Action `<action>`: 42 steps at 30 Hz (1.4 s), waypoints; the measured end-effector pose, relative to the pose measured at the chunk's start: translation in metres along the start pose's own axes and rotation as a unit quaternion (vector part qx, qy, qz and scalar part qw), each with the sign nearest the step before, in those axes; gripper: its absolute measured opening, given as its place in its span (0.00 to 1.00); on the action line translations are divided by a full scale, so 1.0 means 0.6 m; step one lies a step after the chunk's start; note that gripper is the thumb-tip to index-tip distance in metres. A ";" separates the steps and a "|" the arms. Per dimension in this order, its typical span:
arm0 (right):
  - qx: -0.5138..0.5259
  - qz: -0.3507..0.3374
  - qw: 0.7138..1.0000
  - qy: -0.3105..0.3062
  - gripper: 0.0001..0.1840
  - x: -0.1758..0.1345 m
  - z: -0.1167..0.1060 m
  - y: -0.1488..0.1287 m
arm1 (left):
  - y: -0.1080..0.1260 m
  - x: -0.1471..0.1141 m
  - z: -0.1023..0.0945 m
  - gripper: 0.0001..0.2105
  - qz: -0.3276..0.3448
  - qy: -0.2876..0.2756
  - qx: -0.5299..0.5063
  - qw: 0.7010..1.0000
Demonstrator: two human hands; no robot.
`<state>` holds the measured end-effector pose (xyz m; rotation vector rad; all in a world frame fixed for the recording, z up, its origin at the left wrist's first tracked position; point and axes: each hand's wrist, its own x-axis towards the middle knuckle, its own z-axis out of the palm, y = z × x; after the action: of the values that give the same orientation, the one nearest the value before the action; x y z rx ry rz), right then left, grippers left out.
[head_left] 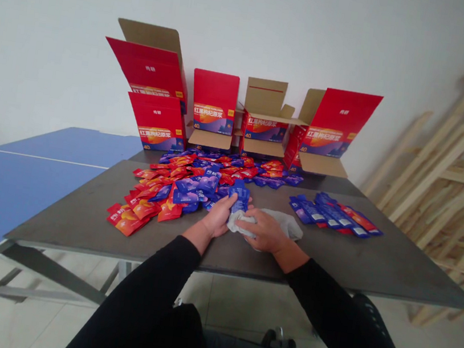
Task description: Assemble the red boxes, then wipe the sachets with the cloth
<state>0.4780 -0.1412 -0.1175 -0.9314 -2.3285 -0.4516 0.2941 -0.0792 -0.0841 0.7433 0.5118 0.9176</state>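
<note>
Near the front middle of the dark table, my left hand grips a blue pouch with its thumb across the front. My right hand is closed on a pale grey cloth, bunched against the pouch's lower end. Part of the cloth trails onto the table on the right. Beyond and left of my hands spreads a heap of red pouches and blue pouches. On the right lies a smaller overlapping group of mostly blue pouches, with some red among them.
Several red cartons stand along the wall: stacked boxes at left, a middle box, an open box and a right box with flaps out. A blue table adjoins at left; wooden frames lean at right.
</note>
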 end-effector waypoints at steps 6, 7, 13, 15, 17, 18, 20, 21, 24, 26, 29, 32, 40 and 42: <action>0.012 0.034 0.999 -0.009 0.20 -0.002 0.004 0.005 | -0.001 0.000 -0.006 0.14 -0.008 -0.042 0.014 0.999; 0.010 0.043 0.999 -0.006 0.20 -0.002 0.005 0.006 | -0.001 0.000 -0.007 0.13 -0.004 -0.043 0.013 0.999; -0.018 0.120 0.992 0.027 0.21 -0.006 0.012 0.010 | -0.006 0.003 -0.012 0.10 -0.020 -0.048 0.017 0.998; -0.023 0.151 0.987 0.038 0.21 -0.006 0.014 0.010 | -0.007 0.002 -0.013 0.10 -0.034 -0.045 0.023 0.998; -0.020 0.178 0.982 0.056 0.21 -0.005 0.015 0.011 | -0.008 0.001 -0.015 0.10 -0.043 -0.046 0.033 0.997; -0.018 0.192 0.979 0.064 0.21 -0.005 0.016 0.012 | -0.008 -0.001 -0.015 0.11 -0.052 -0.051 0.042 0.996; -0.013 0.224 0.971 0.080 0.20 -0.004 0.016 0.015 | -0.009 -0.003 -0.018 0.13 -0.077 -0.068 0.061 0.993; -0.011 0.241 0.966 0.088 0.19 -0.004 0.015 0.016 | -0.009 -0.004 -0.019 0.14 -0.092 -0.078 0.070 0.990; -0.012 0.281 0.953 0.114 0.18 -0.003 0.014 0.019 | -0.011 -0.003 -0.026 0.18 -0.115 -0.109 0.084 0.984; -0.016 0.302 0.944 0.130 0.18 -0.002 0.013 0.022 | -0.013 -0.001 -0.031 0.19 -0.119 -0.129 0.085 0.981; -0.018 0.326 0.931 0.162 0.18 -0.001 0.013 0.030 | -0.015 0.001 -0.035 0.19 -0.122 -0.133 0.095 0.979; -0.008 0.344 0.918 0.196 0.18 0.000 0.012 0.041 | -0.014 0.000 -0.034 0.19 -0.125 -0.119 0.104 0.979; 0.019 0.226 0.964 0.137 0.19 -0.001 0.004 0.019 | 0.007 -0.005 -0.016 0.25 -0.161 -0.074 0.010 0.984; 0.028 0.132 0.988 0.073 0.19 0.000 0.004 0.004 | 0.009 -0.006 -0.011 0.26 -0.154 -0.068 -0.012 0.986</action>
<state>0.4789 -0.1381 -0.1191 -1.1211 -2.0403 -0.3314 0.2847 -0.0776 -0.0840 0.6779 0.4786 0.5797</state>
